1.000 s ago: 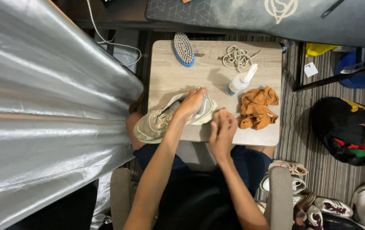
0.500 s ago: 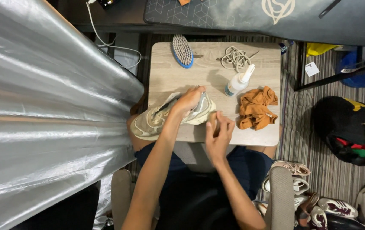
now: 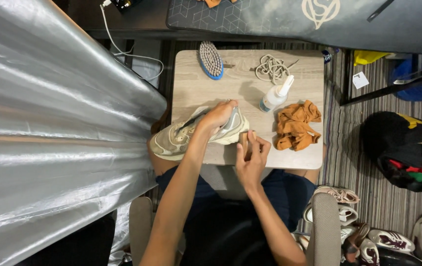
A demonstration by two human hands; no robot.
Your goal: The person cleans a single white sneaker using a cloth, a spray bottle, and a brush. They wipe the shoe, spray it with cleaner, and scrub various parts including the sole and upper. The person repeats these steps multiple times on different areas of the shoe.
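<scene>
A pale grey-green sneaker [image 3: 176, 140] lies on its side at the front left of a small wooden table [image 3: 240, 79], its toe hanging over the edge. My left hand [image 3: 216, 118] grips it near the heel and collar. My right hand [image 3: 251, 156] is at the table's front edge just behind the heel, fingers closed around a small brown object [image 3: 243, 139] that I cannot identify.
On the table are a blue-backed brush [image 3: 211, 60], a coil of laces [image 3: 271, 68], a white squeeze bottle [image 3: 275, 94] and a crumpled orange cloth [image 3: 297, 125]. A silver sheet [image 3: 48, 138] fills the left. A black bag [image 3: 403, 152] and several shoes [image 3: 339, 197] lie on the right floor.
The sneaker has slid left and turned under my left hand. My right hand has risen from my lap edge to just behind the heel.
</scene>
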